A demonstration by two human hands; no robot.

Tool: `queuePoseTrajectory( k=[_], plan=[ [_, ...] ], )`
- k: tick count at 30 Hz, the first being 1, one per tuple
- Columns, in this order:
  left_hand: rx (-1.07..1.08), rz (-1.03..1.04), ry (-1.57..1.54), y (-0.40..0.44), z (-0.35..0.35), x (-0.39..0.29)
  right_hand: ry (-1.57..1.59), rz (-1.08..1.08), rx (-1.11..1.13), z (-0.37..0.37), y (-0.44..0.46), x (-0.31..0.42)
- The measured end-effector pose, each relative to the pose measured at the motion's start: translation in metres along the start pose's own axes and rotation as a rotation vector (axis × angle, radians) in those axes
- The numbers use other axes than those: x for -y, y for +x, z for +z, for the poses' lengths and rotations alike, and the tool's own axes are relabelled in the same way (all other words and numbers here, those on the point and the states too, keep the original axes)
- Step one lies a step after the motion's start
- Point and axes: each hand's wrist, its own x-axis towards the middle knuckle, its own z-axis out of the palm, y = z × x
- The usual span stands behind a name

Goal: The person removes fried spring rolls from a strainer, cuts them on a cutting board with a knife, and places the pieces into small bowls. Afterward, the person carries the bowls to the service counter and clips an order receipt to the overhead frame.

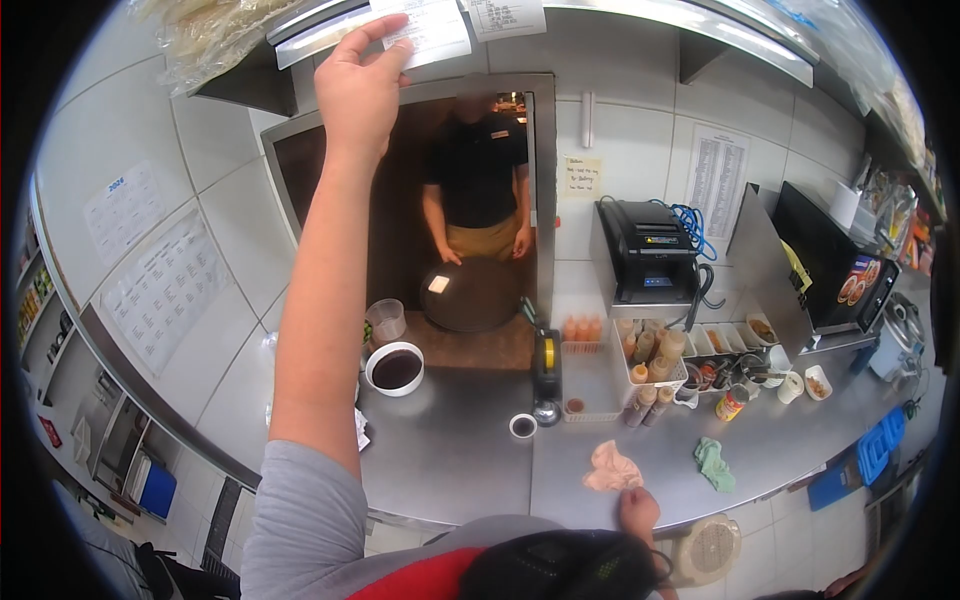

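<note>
My left hand [362, 88] is raised at the top, its thumb and forefinger pinching a white paper slip [432, 32] at the metal rail [330, 38]. A second printed slip [507, 16] hangs beside it. At the counter's front edge, my right hand [638, 510] is closed beside a peach cloth [612, 468] and touches its lower edge; whether the fingers grip the cloth is too small to tell. A green cloth [714, 464] lies further right.
Through the wall opening, a person in a black shirt [478, 165] stands behind a round tray [474, 295]. The steel counter [450, 470] bears a bowl of dark liquid [395, 370], a small cup [522, 426], a tape dispenser [546, 365], bottles in a basket [655, 360] and a black printer [652, 250].
</note>
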Motion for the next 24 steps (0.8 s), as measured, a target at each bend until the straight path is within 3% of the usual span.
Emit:
queuePoseTrajectory(
  k=[13, 23, 24],
  plan=[
    [0.205, 0.048, -0.108, -0.007, 0.035, 0.011, -0.001, 0.003, -0.018, -0.001, -0.001, 0.002],
    [0.365, -0.040, -0.283, -0.002, 0.115, 0.009, -0.035, 0.009, -0.061, 0.002, -0.002, 0.005],
    [0.369, -0.139, -0.273, 0.004, 0.126, 0.004, -0.037, 0.010, -0.061, 0.001, -0.003, 0.005]
  ],
)
